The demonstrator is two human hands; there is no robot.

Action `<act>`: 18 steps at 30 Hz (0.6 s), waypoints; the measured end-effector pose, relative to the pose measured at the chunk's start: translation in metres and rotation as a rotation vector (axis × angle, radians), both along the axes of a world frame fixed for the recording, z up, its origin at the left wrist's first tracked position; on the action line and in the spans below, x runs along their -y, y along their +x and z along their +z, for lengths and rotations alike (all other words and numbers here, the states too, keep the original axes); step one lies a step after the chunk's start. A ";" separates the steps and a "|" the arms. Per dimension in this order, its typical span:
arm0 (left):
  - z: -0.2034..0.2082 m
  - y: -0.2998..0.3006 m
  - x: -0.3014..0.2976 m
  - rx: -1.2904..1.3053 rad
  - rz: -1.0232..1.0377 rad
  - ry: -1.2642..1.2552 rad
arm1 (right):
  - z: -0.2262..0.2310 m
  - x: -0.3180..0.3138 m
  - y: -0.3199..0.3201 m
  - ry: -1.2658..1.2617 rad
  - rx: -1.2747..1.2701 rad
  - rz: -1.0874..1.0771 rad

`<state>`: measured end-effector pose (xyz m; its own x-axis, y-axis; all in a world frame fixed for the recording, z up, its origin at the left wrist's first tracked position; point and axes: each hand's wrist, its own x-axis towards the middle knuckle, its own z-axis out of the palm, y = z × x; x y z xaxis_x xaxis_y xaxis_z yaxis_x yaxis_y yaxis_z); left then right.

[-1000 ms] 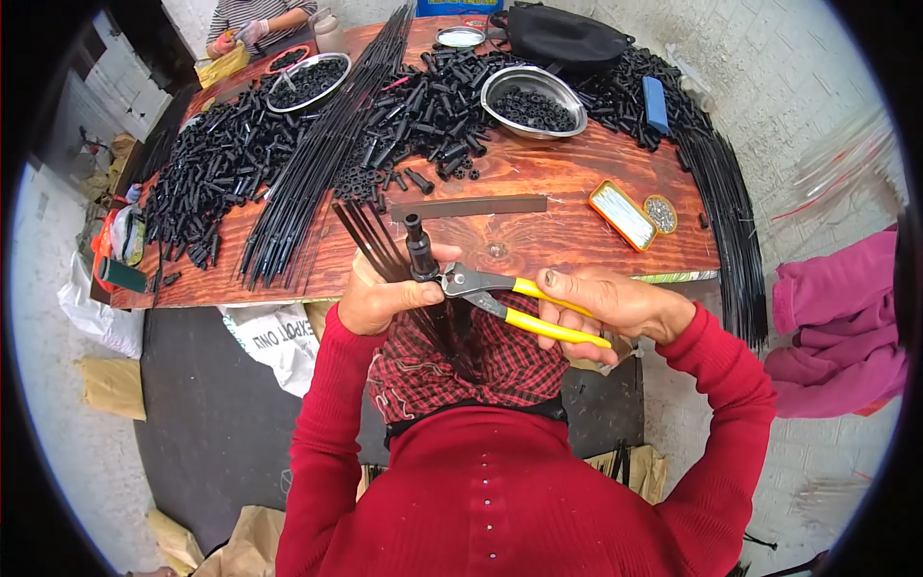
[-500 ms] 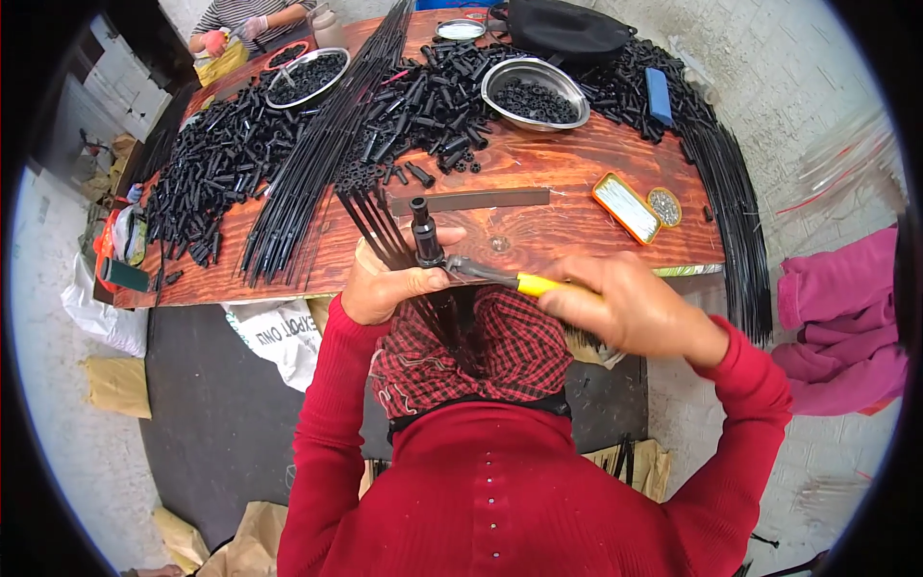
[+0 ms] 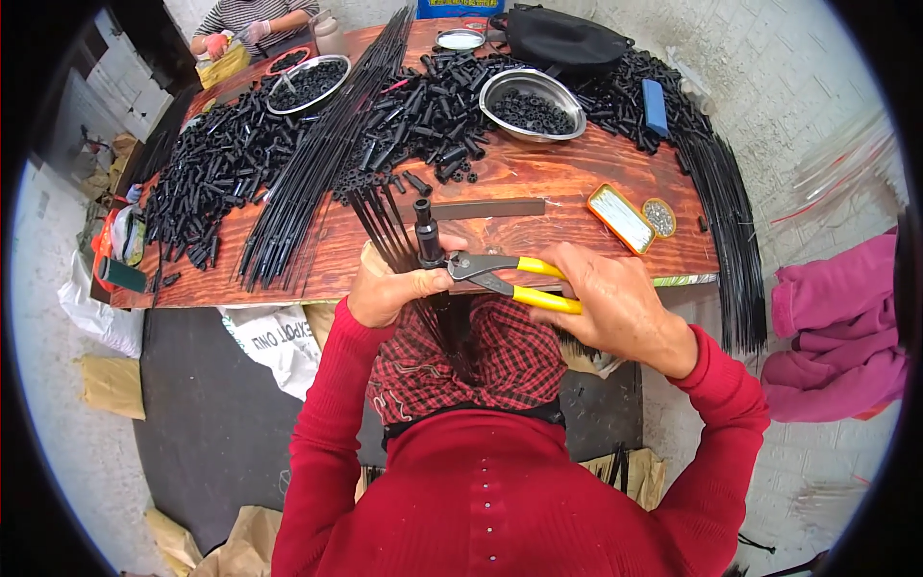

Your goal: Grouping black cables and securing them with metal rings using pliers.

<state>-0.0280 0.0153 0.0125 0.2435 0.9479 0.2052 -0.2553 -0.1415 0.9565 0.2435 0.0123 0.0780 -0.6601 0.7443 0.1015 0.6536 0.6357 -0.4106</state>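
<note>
My left hand [image 3: 389, 287] is closed round a bunch of thin black ribs [image 3: 380, 226] and a black tubular fitting [image 3: 426, 236], which stands upright above the thumb and looks like an umbrella runner. The ribs' lower ends hang down over my lap. My right hand [image 3: 615, 300] grips yellow-handled pliers [image 3: 490, 269], with the handles spread apart. Their grey head is at the fitting's lower collar, beside my left thumb. Whether the jaws hold anything cannot be made out.
Heaps of black tubular parts [image 3: 207, 163] and a long bundle of black rods [image 3: 308, 173] cover the wooden table [image 3: 510, 183]. Behind lie a steel bowl [image 3: 582, 115] of small black parts and a black bag [image 3: 562, 38]. An orange-rimmed tray [image 3: 625, 219] lies right. Another person [image 3: 260, 21] sits far left.
The pliers' handles have spread apart, and both handles now show. My right hand has shifted slightly down and left. The left hand keeps its hold on the ribs and fitting.
</note>
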 end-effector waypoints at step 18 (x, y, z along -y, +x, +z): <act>0.009 -0.006 0.005 -0.140 -0.084 -0.085 | -0.005 -0.015 0.005 -0.287 -0.043 0.079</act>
<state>-0.0341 0.0107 0.0216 0.3428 0.9356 0.0839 -0.1260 -0.0427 0.9911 0.2484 0.0274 0.0730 -0.7171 0.6927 -0.0766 0.5845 0.5380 -0.6074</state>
